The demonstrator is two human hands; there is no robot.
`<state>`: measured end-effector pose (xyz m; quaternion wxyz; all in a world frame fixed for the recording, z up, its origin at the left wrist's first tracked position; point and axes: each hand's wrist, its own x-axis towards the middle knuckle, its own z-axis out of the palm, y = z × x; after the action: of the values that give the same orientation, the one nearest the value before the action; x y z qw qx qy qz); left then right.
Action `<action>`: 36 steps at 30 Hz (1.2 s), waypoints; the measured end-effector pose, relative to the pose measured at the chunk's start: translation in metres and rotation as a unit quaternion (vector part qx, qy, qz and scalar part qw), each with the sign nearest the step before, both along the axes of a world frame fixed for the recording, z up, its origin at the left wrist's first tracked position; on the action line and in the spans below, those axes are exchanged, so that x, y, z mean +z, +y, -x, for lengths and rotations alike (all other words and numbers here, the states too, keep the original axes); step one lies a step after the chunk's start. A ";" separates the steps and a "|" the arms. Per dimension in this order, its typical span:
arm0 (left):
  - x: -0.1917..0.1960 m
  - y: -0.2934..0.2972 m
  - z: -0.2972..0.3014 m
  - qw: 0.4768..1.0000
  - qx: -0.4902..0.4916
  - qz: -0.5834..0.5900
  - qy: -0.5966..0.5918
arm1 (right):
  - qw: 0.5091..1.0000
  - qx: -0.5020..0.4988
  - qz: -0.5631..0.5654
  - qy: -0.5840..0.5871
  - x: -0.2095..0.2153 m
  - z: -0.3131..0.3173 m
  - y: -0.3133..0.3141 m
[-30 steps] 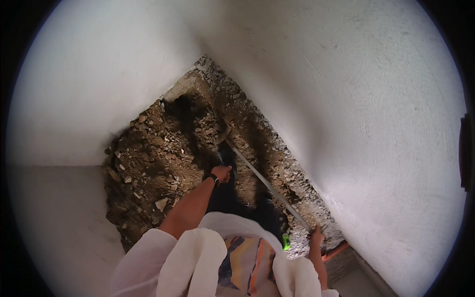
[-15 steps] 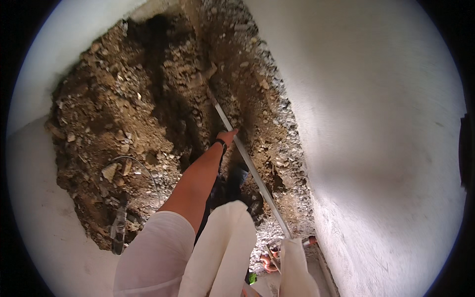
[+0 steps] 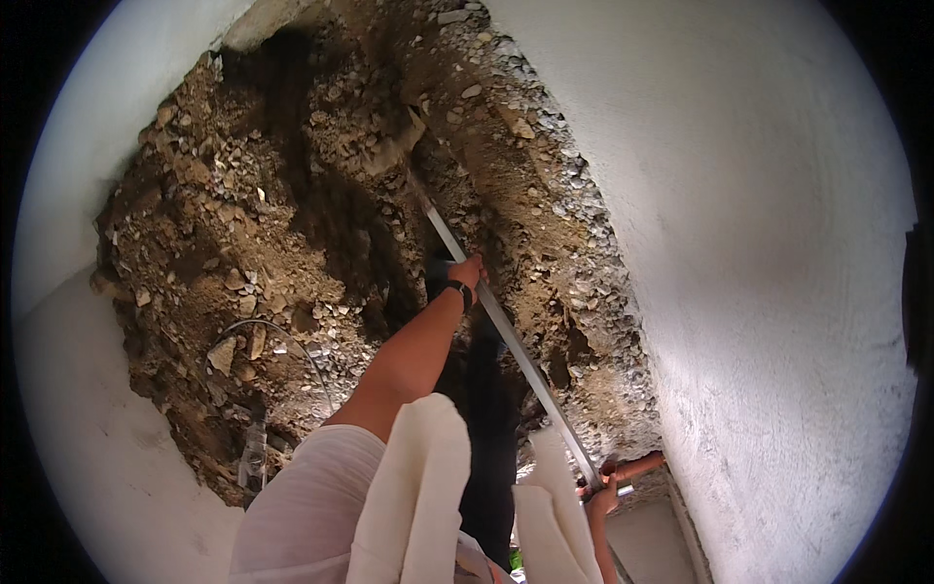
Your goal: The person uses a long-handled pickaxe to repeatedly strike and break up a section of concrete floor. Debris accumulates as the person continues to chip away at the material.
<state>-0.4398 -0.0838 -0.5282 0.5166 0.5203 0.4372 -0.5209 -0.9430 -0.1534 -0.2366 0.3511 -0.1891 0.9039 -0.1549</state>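
Observation:
A long-handled digging tool (image 3: pixel 533 372) slants through the trench, with a pale, straight handle. Its earth-coloured head (image 3: pixel 392 154) rests against the soil at the far end; dirt and blur hide whether it is a hoe or a shovel. My left hand (image 3: pixel 469 273), with a dark band at the wrist, is closed round the middle of the handle. Lower right, my right hand (image 3: pixel 604 498) is closed at the handle's near end, partly hidden by hanging cream cloth (image 3: pixel 413 487). Loose brown soil and stones (image 3: pixel 248 209) lie around the tool.
White walls rise at the right (image 3: pixel 769 292) and left (image 3: pixel 73 389). An orange-brown pipe (image 3: pixel 639 466) sticks out beside my right hand. A clear plastic bottle (image 3: pixel 253 453) and a thin bent cable (image 3: pixel 292 339) lie on the rubble. My dark-clothed leg (image 3: pixel 489 419) stands in the trench.
My left hand and the handle sit slightly further right in the view. My right hand, hidden by the cloth before, now shows at the handle's near end. More of the pipe is visible.

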 end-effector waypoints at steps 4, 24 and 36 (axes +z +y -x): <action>0.047 0.018 0.033 0.999 0.026 -0.045 -0.001 | 0.999 0.039 -0.013 0.032 0.041 0.007 0.012; 0.409 0.116 -0.009 0.941 0.323 0.065 -0.078 | 0.921 0.342 0.163 0.084 0.305 -0.019 -0.111; 0.560 0.388 -0.116 0.755 0.590 0.038 -0.282 | 0.644 0.565 0.367 -0.363 0.317 -0.305 -0.040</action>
<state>-0.3239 0.3038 0.0320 0.8406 0.2622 0.4722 0.0416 -0.6378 -0.1939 0.0806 0.5726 -0.7048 0.2907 -0.3015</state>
